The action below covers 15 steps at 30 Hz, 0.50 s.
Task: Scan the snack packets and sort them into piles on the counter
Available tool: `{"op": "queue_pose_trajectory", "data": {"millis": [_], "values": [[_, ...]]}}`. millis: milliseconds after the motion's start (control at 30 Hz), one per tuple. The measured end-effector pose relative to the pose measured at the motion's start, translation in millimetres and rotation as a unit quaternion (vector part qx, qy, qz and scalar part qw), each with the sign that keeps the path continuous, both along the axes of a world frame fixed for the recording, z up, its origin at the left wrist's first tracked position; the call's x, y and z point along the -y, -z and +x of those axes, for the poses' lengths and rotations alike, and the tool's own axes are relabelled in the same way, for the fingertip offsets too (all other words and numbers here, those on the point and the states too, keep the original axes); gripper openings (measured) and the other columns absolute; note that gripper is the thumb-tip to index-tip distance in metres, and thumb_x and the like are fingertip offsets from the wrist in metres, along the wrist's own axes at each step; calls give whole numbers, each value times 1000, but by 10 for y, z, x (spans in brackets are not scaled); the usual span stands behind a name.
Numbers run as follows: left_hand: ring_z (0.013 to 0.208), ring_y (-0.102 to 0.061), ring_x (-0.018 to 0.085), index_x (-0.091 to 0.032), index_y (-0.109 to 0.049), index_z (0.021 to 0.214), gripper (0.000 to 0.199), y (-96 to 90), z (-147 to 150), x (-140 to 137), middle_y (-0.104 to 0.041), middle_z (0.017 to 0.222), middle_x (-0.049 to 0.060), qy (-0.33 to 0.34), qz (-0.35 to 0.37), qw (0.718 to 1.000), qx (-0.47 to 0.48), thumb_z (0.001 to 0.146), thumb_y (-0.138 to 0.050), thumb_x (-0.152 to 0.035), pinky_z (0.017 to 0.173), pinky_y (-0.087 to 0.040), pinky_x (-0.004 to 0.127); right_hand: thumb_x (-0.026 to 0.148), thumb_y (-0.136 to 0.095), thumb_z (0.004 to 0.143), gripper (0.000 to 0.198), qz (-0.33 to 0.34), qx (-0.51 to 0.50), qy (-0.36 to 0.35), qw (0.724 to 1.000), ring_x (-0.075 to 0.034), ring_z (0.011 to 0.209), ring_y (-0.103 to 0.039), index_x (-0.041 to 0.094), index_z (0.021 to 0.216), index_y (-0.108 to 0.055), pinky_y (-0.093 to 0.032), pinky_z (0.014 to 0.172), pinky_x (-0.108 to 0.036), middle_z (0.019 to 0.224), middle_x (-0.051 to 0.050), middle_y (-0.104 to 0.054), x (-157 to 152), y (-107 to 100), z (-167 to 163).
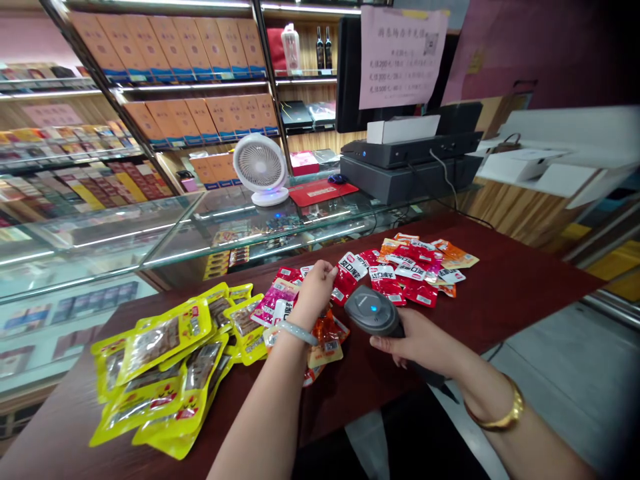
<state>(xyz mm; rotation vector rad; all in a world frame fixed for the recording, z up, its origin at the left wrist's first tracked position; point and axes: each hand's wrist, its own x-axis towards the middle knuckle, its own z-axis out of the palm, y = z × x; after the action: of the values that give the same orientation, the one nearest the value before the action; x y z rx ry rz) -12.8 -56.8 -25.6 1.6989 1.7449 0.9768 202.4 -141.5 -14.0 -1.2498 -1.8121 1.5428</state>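
My right hand (417, 340) is wrapped round the handle of a dark grey barcode scanner (371, 311), which has a small blue light on top. The scanner's head points left, close to a red and white snack packet (350, 272). My left hand (319, 285) has its fingertips closed at that packet's left edge. Below and around my left wrist lie more small packets in orange, pink and red (327, 340), partly hidden by the arm. To the right is a second heap of small red, white and orange packets (413, 270).
Yellow snack bags (170, 360) are heaped on the left of the dark red table (480, 313). Behind stands a glass display counter (225, 233) with a white fan (263, 167), a red mat (323, 192) and a mouse. A black monitor (349, 80) and boxy dark equipment (410, 173) stand right.
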Motion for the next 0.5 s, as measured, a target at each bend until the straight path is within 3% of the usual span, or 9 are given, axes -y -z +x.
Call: {"op": "queue_pose_trajectory", "data": {"millis": [100,200,267,333,400,467,500], "values": [[61,-50,12,-19,-55,82,13,-42,5,23,-57,67,-3,-4,-5,1000,8,89,-46,-12,59,-34,24,41,-75,80,33,-5,-5,-5,1000,-12,43,-54,17,94,-59,-46,43,-24,54,5,-55,-15,7,-3],[58,-50,11,-19,-56,85,6,-12,28,6,-56,65,-4,-21,-25,999,44,90,-52,-20,58,-36,23,44,-73,81,34,-5,-2,-1,1000,-12,43,-55,17,97,-59,-46,44,-24,54,4,-55,-23,36,27],[58,-52,11,-18,-58,93,9,49,81,-3,-58,66,-3,-23,-48,992,118,90,-57,-27,58,-40,23,45,-72,82,37,4,4,5,1000,-13,44,-56,16,101,-59,-47,45,-24,55,4,-57,-27,67,62],[65,-60,12,-16,-59,106,21,117,165,8,-67,77,1,30,-77,970,229,89,-60,-29,63,-47,24,45,-72,83,39,12,9,8,1000,-14,45,-57,16,105,-58,-47,45,-24,56,3,-58,-28,103,102],[85,-68,15,-15,-58,121,36,166,250,34,-72,100,9,129,-103,934,316,86,-64,-25,77,-54,28,45,-71,83,39,9,15,16,1000,-14,45,-58,16,105,-57,-47,44,-24,56,3,-59,-25,136,142],[108,-66,19,-17,-58,129,46,177,295,53,-69,122,13,195,-107,922,317,83,-66,-21,92,-53,32,45,-71,83,38,5,25,27,999,-14,45,-58,16,102,-56,-48,44,-24,55,3,-59,-21,160,179],[115,-64,21,-18,-59,130,48,168,292,54,-67,128,12,200,-98,933,282,83,-66,-20,98,-51,34,45,-71,83,37,4,29,33,999,-14,45,-58,17,101,-56,-48,44,-24,55,3,-59,-19,167,194]]}}
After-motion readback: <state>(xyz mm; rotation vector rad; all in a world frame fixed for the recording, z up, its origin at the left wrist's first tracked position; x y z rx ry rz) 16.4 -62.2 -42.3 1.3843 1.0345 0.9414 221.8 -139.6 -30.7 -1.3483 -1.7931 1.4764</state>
